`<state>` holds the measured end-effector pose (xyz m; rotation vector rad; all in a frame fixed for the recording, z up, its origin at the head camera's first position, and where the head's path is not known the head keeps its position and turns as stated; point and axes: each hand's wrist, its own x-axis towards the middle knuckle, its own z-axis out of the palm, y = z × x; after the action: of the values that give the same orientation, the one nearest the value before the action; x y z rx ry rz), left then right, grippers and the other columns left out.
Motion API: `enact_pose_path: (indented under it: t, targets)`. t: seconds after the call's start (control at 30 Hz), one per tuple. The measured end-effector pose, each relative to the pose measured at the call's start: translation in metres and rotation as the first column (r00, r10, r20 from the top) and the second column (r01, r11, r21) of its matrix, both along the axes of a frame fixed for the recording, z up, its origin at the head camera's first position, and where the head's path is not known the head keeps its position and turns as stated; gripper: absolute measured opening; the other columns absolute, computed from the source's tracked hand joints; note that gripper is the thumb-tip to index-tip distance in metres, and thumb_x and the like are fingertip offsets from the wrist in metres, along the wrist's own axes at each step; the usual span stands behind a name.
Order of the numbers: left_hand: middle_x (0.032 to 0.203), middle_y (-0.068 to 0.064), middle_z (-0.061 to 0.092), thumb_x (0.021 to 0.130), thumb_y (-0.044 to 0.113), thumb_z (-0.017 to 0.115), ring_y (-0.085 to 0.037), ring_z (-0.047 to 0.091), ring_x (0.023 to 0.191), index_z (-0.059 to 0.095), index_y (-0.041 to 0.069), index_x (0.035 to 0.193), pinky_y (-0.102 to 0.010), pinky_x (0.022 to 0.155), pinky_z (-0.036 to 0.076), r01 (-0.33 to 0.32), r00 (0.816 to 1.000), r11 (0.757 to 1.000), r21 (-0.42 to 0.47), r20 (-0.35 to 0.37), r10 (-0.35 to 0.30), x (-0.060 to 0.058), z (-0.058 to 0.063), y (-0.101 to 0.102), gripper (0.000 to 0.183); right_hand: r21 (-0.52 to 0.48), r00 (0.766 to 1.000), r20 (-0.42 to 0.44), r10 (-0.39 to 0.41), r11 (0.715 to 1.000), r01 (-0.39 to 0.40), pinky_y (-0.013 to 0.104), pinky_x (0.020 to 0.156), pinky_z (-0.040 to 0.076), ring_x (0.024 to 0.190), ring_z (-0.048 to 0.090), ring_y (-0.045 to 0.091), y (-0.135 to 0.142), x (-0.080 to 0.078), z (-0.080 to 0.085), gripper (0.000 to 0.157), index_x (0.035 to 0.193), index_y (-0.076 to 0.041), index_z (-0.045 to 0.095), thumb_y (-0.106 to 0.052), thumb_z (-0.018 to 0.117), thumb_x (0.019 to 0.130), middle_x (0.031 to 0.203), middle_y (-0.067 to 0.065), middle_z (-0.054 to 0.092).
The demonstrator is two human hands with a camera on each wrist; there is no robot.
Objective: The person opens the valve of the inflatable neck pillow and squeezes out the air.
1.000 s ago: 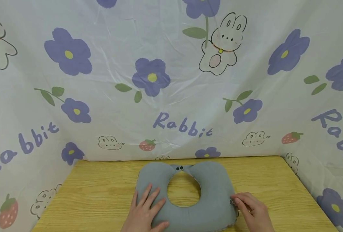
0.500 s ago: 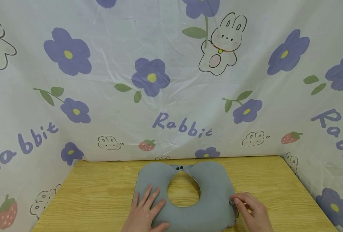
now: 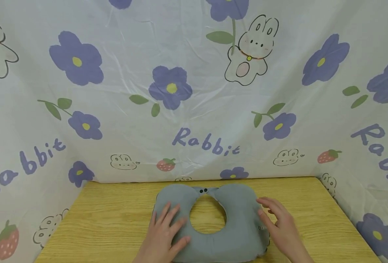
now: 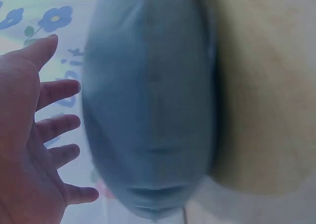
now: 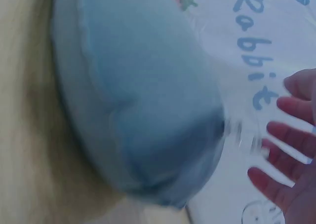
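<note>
One neck pillow (image 3: 244, 215), grey-blue, plump, horseshoe-shaped: we find it lying flat on a table (image 3: 115, 215), near the middle, its broad curve toward the person, its two rounded ends toward the far edge, wood grain showing through its centre. Between those ends we list one strap (image 3: 212, 190) of like colour, and on it two small dark buttons (image 3: 203, 190), side by side. At the pillow's right flank we record one small transparent fitting (image 5: 242, 135), jutting from the fabric and blurred in the right wrist view. One left hand (image 3: 162, 233), fingers spread, back uppermost, set over the pillow's left arm; how firmly it bears on the fabric, if at all, we cannot tell. One right hand (image 3: 280, 226), beside the right flank, fingers parted and loosely bent, pinching nothing; the transparent fitting lies just beside its fingers. The table we enter as yellow, wood-grained. Behind it and on both sides we note one white cloth (image 3: 200, 109), lightly creased, printed with purple flowers (image 3: 171, 87), outlined rabbits (image 3: 246, 58), red strawberries (image 3: 165, 164) and, in purple script, the word "Rabbit" (image 3: 207, 141), repeated.
</note>
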<state>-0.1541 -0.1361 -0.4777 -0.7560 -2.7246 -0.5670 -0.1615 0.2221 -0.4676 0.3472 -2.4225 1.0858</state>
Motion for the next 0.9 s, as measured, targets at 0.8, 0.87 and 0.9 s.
enact_pose_path:
  t: [0.8, 0.87, 0.9]
  targets:
    - [0.154, -0.02, 0.046, 0.098, 0.043, 0.069, -0.045, 0.035, 0.145, 0.059, 0.011, 0.146, -0.067, 0.109, 0.036, -0.163, 0.984, 0.971, -0.177, 0.045, 0.173, -0.066, 0.029, 0.02, 0.059, 0.504, 0.971, 0.226, -0.078, 0.862, -0.048, 0.07, 0.103, 0.037, 0.133, 0.045, 0.052, -0.063, -0.056, 0.001, 0.057, 0.145, -0.001, 0.056, -0.032, 0.07, 0.099, 0.15, 0.033, 0.044]
    - [0.154, -0.021, 0.046, 0.098, 0.043, 0.069, -0.045, 0.036, 0.145, 0.059, 0.01, 0.146, -0.067, 0.108, 0.037, -0.163, 0.984, 0.97, -0.179, 0.042, 0.173, -0.068, 0.026, 0.021, 0.059, 0.51, 0.97, 0.227, -0.087, 0.859, -0.043, 0.07, 0.103, 0.037, 0.134, 0.045, 0.052, -0.064, -0.058, -0.001, 0.056, 0.144, -0.001, 0.057, -0.031, 0.07, 0.099, 0.149, 0.032, 0.045]
    - [0.153, -0.022, 0.047, 0.098, 0.042, 0.069, -0.045, 0.036, 0.145, 0.059, 0.01, 0.146, -0.067, 0.108, 0.037, -0.165, 0.984, 0.97, -0.177, 0.041, 0.175, -0.068, 0.025, 0.021, 0.058, 0.512, 0.969, 0.228, -0.089, 0.858, -0.042, 0.07, 0.104, 0.037, 0.133, 0.045, 0.052, -0.065, -0.058, -0.001, 0.055, 0.143, -0.001, 0.057, -0.031, 0.07, 0.099, 0.149, 0.032, 0.046]
